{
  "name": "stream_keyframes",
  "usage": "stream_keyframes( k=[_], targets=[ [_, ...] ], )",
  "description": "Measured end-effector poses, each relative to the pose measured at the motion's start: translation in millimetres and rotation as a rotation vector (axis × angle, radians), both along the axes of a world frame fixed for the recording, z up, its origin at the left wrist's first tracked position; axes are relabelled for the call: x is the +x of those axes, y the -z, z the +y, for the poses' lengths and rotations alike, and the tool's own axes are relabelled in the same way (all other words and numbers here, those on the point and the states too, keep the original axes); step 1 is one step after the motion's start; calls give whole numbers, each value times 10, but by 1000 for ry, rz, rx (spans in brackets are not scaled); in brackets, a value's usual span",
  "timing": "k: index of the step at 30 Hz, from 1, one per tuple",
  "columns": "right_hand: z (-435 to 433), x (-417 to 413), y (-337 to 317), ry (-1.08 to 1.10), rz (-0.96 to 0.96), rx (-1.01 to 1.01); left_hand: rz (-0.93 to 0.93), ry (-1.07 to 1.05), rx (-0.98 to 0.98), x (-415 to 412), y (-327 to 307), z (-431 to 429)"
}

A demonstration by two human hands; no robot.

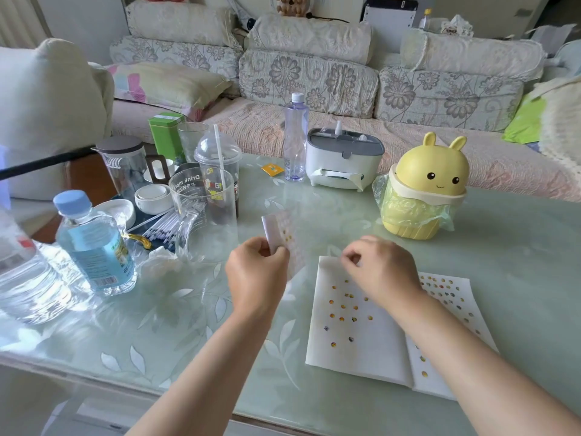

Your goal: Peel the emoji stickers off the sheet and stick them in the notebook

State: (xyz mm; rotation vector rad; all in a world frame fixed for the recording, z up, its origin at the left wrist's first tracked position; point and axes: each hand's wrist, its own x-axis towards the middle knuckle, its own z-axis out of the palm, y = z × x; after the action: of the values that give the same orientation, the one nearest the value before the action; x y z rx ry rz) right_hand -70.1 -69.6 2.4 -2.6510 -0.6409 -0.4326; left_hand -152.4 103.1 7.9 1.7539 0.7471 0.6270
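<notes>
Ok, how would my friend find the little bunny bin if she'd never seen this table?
Start at the pale green glass table in front of the floral sofa. Look to its far right side, past the open white notebook. The yellow plastic bin is the only thing with rabbit ears and a face.

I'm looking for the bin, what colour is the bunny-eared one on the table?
The bin is yellow, with a pale green bag; clearest in the head view.

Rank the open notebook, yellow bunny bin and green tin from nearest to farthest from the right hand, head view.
1. open notebook, beneath the right hand
2. yellow bunny bin, behind, to its right
3. green tin, far back left
</notes>
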Motion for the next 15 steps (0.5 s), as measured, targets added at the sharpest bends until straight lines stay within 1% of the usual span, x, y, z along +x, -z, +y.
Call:
stream_keyframes(
  k=[2,4,7,9,12,14,15],
  targets=[
    [39,54,165,-56,-20,-196,9,12,-40,13,31,18],
    [88,69,216,-53,42,-273,16,25,-58,19,36,19],
    [105,110,150,-18,245,-221,14,39,-71,26,18,8],
    [71,98,93,-49,341,-199,-10,72,-123,42,27,-6],
    [-6,30,77,-136,305,-314,-62,164,-277,63,22,-41],
    [-62,-11,99,-174,267,-378,-66,205,-323,73,13,-65],
    [-89,-25,104,-185,261,-369,-66,213,-335,74,7,-74]
  ],
)
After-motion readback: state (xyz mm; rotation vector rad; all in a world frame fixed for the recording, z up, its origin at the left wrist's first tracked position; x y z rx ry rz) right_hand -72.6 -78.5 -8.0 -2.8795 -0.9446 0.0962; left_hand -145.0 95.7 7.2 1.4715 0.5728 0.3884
